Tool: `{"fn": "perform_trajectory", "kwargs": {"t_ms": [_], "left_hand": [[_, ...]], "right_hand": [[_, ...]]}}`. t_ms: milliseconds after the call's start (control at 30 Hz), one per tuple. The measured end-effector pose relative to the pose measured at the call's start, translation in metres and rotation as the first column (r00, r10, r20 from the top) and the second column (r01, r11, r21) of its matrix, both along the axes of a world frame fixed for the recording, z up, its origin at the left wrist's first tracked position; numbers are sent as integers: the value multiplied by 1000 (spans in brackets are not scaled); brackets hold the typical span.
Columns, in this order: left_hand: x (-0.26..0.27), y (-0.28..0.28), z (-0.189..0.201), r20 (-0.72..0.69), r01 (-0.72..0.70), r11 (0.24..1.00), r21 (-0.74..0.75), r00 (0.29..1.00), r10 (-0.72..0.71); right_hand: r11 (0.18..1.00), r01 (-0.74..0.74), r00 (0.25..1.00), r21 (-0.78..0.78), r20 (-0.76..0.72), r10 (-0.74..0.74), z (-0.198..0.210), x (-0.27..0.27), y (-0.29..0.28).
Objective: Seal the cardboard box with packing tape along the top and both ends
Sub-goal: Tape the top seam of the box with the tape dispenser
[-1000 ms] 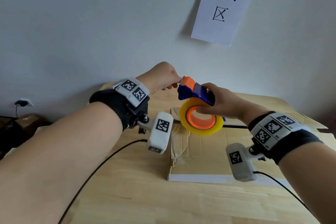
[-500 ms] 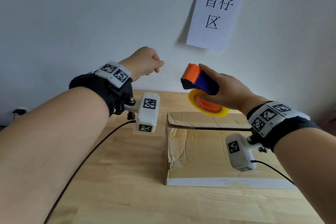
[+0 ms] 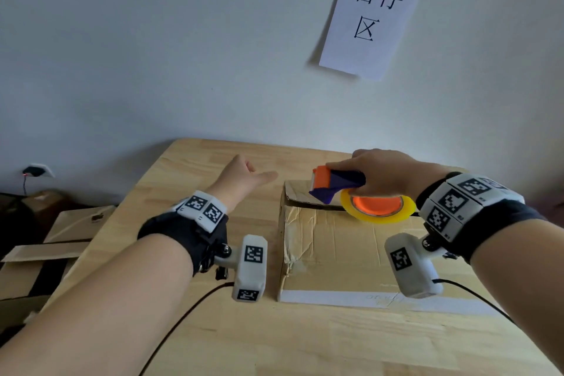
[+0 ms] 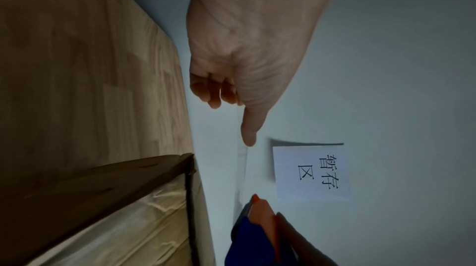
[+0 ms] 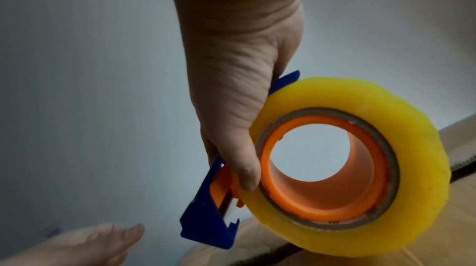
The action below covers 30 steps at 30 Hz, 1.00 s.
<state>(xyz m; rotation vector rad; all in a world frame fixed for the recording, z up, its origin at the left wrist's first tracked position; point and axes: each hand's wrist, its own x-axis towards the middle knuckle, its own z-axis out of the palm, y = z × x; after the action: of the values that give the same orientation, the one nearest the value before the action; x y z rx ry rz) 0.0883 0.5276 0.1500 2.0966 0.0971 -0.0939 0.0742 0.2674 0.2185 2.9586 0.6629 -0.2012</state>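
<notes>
The cardboard box (image 3: 335,253) lies on the wooden table (image 3: 274,330), its top flaps closed with a dark gap along the far seam. My right hand (image 3: 381,174) grips the blue and orange tape dispenser (image 3: 335,185) with its yellow tape roll (image 3: 378,215), just above the box's far left corner. My left hand (image 3: 244,177) hovers to the left of that corner, thumb out and fingers curled. In the left wrist view a faint clear tape strip (image 4: 242,168) runs from the thumb to the dispenser (image 4: 257,229). The right wrist view shows the roll (image 5: 386,97) over the box (image 5: 450,229).
A paper sign (image 3: 372,15) hangs on the wall behind the table. Flattened cardboard boxes (image 3: 45,253) lie on the floor to the left, below a wall socket (image 3: 38,169). Wrist camera cables trail over the table's near part.
My left hand pulled away from the dispenser's mouth to the left. Both hands then dropped from in front of the wall down to the box's far left corner.
</notes>
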Motion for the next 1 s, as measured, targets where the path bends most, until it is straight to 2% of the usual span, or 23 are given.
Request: {"fn": "perform_trajectory", "kwargs": {"t_ms": [100,233,467,533,600,667,700,800,900,1000], "left_hand": [[-1,2,-17,-60,-30,999,-21,998,28],[-2,8,-40,-103,-68,997,30,992,70],[-1,12,-64,-132,-97,995,25,986,100],[0,12,-64,-93,-109,994,-20,990,107],[1,13,-58,-44,-105,979,-174,994,99],[0,14,-51,-3,-13,951,-310,1000,13],[-1,13,-49,16,70,953,-295,998,-68],[-2,-3,-49,64,288,950,-117,957,-282],[1,-23,-58,157,378,925,-44,917,-367],[6,-29,-66,165,454,883,115,868,-468]], "right_hand": [[998,-26,1000,-55,-6,25,-16,6,5],[993,-51,998,-108,-36,47,-34,8,10],[980,-94,993,-175,-87,80,-29,18,32],[981,-96,992,-171,-103,80,-28,22,36],[994,-51,991,-95,-127,38,-23,28,30],[1000,16,991,6,-132,-15,-15,34,19],[999,34,992,29,-123,-30,-12,36,14],[999,49,992,11,-113,-47,-9,36,7],[995,79,989,59,-132,-71,-14,34,1],[987,114,986,110,-134,-98,-17,32,-6]]}}
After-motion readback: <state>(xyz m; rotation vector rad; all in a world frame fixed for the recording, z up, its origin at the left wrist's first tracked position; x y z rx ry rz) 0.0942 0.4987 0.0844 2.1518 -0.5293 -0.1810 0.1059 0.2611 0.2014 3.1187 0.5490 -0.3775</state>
